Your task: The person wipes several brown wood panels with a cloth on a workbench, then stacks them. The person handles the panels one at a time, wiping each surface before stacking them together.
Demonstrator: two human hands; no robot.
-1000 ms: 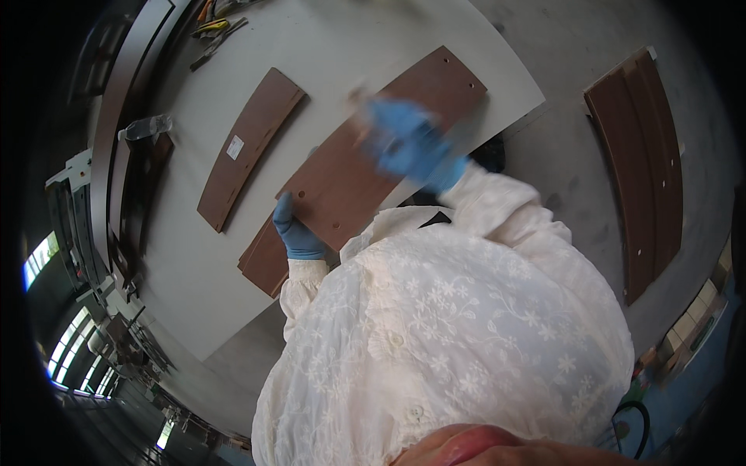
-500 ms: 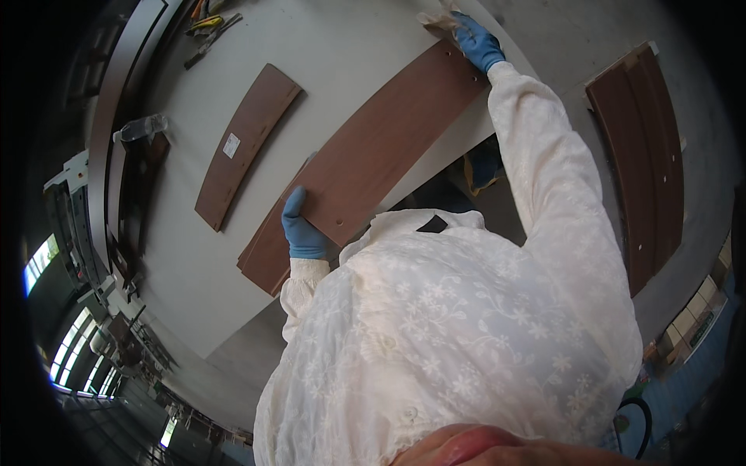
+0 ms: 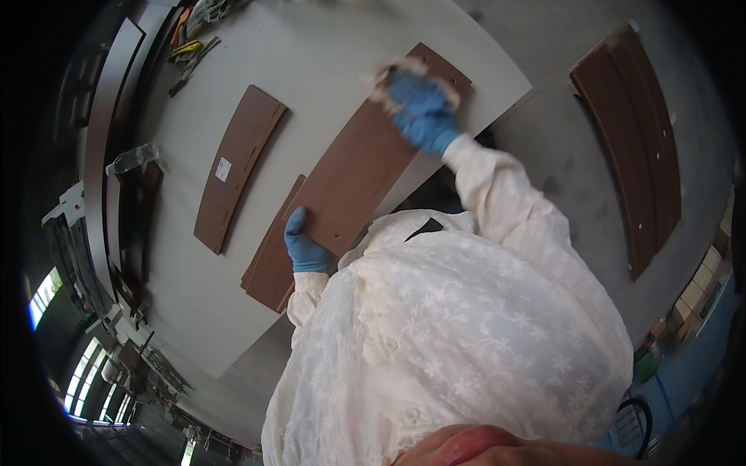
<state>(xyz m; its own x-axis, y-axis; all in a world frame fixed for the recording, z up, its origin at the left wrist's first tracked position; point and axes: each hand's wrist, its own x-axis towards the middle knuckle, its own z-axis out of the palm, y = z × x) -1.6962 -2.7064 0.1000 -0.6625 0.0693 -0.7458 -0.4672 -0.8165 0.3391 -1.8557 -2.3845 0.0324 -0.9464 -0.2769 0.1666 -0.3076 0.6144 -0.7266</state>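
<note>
One board [image 3: 365, 171] lies on one table [image 3: 194, 311], overlapping at least one lower board [image 3: 263, 268]; at its far end, one cloth [image 3: 382, 80] is gripped in the right hand's [image 3: 420, 113] blurred fingers. Left hand [image 3: 305, 247] at near end: one digit on top, others hidden, grip cannot be told. Leftward: one labelled board [image 3: 237, 175], one bottle [image 3: 134, 158].

A long brown curved wooden-looking board [image 3: 353, 179] lies along the worktop's [image 3: 183, 303] near edge, its left end over another brown board [image 3: 273, 270]. Behind it, to the left, lies a short brown curved board [image 3: 241, 159]. A slim yellow tool [image 3: 186, 50] lies further back, a clear plastic bottle [image 3: 134, 158] farther left. Well apart, right of the worktop, are long brown curved panels [image 3: 633, 140].
</note>
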